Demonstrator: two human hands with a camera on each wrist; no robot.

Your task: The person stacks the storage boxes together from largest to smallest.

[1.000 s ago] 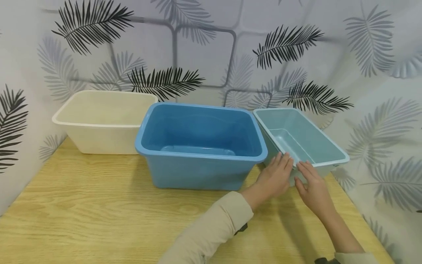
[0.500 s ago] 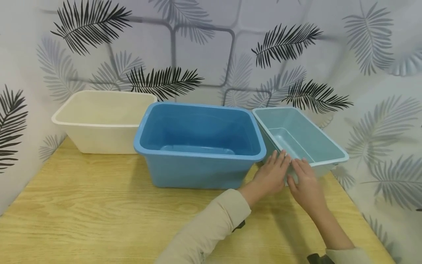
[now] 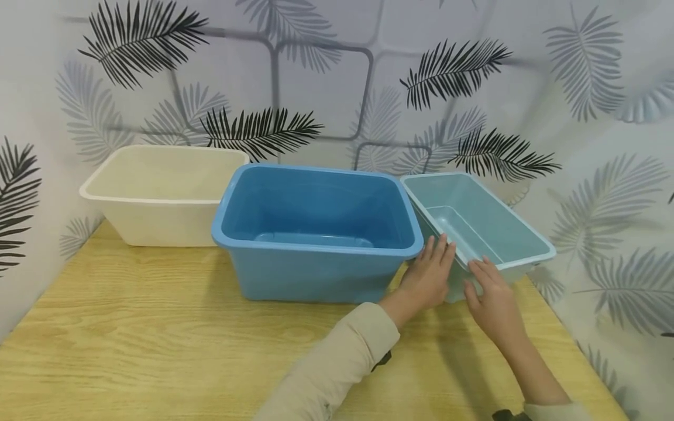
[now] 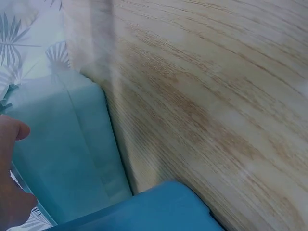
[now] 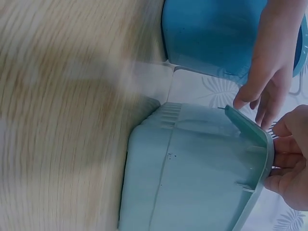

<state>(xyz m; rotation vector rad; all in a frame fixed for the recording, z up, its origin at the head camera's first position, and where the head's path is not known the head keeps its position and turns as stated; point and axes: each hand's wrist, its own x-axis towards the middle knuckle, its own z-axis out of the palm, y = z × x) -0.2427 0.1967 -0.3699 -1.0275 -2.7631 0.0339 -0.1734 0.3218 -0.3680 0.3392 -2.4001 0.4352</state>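
The pale teal bin (image 3: 476, 231) stands at an angle on the right. Its near corner is between the two hands. My left hand (image 3: 427, 278) has its fingers extended at the left side rim, near the blue bin (image 3: 316, 272). In the right wrist view the left hand (image 5: 272, 72) hangs by the rim with extended fingers; contact is hard to tell. My right hand (image 3: 497, 304) grips the near rim, fingertips over the edge and thumb outside. The right wrist view has the right hand (image 5: 293, 159) pinching the rim. The left wrist view shows part of the left hand (image 4: 12, 178).
A cream bin (image 3: 163, 222) stands at the back left, its right end behind the blue bin. All three bins rest on the wood-grain table (image 3: 184, 345). Behind them is a leaf-patterned backdrop (image 3: 326, 82), which also runs down the right side.
The left hand has moved left along the teal bin's rim, widening the space between the hands. The right hand and the teal bin's near corner have shifted slightly left.
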